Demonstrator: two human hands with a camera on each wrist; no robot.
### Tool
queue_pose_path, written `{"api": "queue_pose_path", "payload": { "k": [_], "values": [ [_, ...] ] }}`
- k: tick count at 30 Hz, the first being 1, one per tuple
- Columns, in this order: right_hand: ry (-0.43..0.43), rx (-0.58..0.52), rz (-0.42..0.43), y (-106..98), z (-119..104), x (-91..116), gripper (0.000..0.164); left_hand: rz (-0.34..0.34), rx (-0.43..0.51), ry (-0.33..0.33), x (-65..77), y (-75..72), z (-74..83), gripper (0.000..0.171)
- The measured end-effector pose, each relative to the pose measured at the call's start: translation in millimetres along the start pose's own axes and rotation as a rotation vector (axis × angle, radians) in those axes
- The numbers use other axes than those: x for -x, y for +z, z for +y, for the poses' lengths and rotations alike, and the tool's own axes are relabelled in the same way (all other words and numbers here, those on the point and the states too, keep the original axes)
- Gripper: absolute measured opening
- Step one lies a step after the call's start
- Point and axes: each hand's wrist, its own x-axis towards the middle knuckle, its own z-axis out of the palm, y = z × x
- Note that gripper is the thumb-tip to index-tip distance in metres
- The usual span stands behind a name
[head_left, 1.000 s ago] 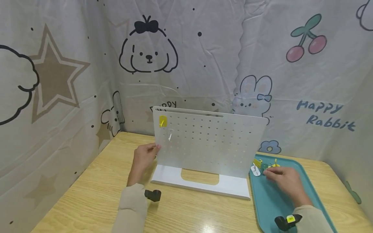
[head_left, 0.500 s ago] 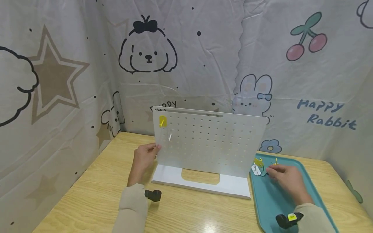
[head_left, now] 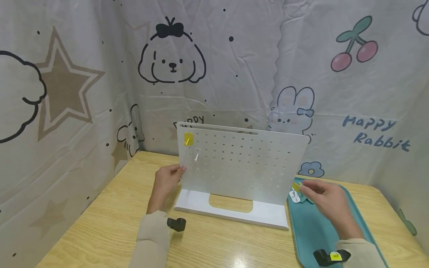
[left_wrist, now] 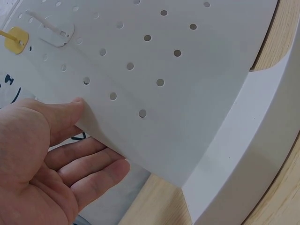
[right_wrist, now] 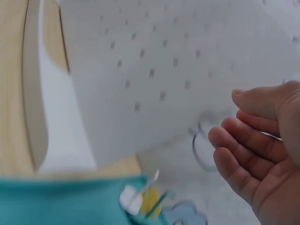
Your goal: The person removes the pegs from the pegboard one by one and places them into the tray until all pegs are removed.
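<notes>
A white pegboard (head_left: 234, 167) stands upright in a white base (head_left: 264, 216). Near its upper left corner hang a yellow hook (head_left: 188, 139) and a clear or white hook (head_left: 197, 155). My left hand (head_left: 166, 180) holds the board's left edge, its thumb (left_wrist: 70, 110) on the front face and the other fingers behind. At the right, my right hand (head_left: 326, 201) hovers over the tray's far end, fingers loosely bent; nothing shows between them in the right wrist view. Beside its fingertips lie a white hook (head_left: 294, 196), a yellow hook (head_left: 296, 187) and teal hooks (head_left: 306, 199).
The teal tray (head_left: 313, 230) lies on the wooden table (head_left: 207, 245), close to the right end of the pegboard base. A printed curtain (head_left: 234, 74) closes off the back and sides. Each wrist wears a small black camera (head_left: 176, 224).
The teal hook that stood by my right fingertips now lies lower in the tray. My right hand has risen slightly towards the yellow hook. My left hand keeps its place at the board's edge.
</notes>
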Motion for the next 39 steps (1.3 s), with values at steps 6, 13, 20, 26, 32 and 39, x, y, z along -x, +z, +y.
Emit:
{"api": "queue_pose_path", "payload": {
  "k": [6, 13, 20, 26, 32, 39],
  "values": [
    [-0.154, -0.070, 0.010, 7.9, -35.0, 1.2, 0.039, 0.004, 0.009, 0.008, -0.2, 0.0, 0.3, 0.032],
    [-0.270, -0.171, -0.024, 24.7, -72.3, -3.2, 0.031, 0.014, 0.016, 0.024, -0.9, -0.5, 0.2, 0.031],
    [-0.315, -0.243, -0.089, 45.5, -99.2, -9.9, 0.030, 0.001, 0.019, 0.014, -0.1, 0.1, 1.8, 0.034],
    [-0.367, -0.272, -0.121, 65.2, -119.1, -17.0, 0.026, 0.008, 0.002, 0.006, 0.9, 0.0, 2.1, 0.034],
    [-0.458, -0.337, -0.143, 84.9, -134.6, -22.0, 0.023, 0.003, -0.002, -0.002, 0.8, 0.0, 0.7, 0.035],
    [-0.511, -0.383, -0.177, 106.9, -154.8, -27.1, 0.023, 0.011, -0.001, 0.014, 1.2, -0.6, -0.5, 0.034]
  ]
}}
